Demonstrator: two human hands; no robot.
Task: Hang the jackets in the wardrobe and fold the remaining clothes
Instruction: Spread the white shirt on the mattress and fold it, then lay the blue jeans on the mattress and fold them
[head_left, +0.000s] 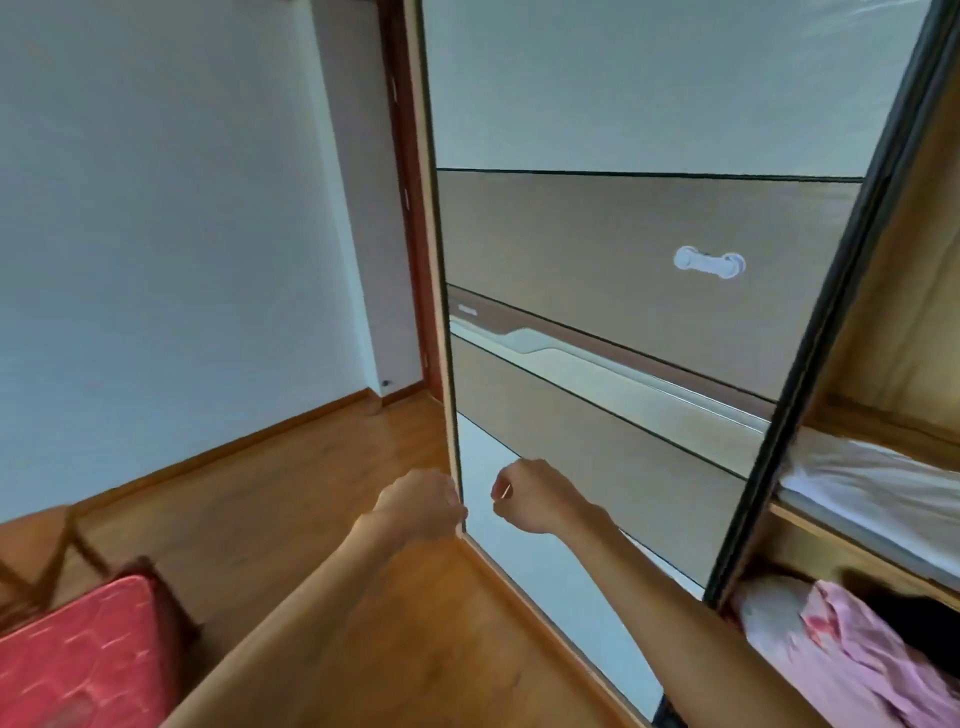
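Mattress (78, 654), red and quilted, lies lower left on glossy wood floor (270, 499). Left hand (421, 506) curls its fingers around the sliding wardrobe door (597, 234) edge; right hand (535, 496) is a closed fist against its smooth panel. Crumpled pink garment (852, 649) sits on an open wardrobe shelf, far right.

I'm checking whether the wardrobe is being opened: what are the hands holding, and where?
The left hand grips the sliding door by its outer vertical edge, low down. The right hand is a closed fist by the door face; no grip shows.
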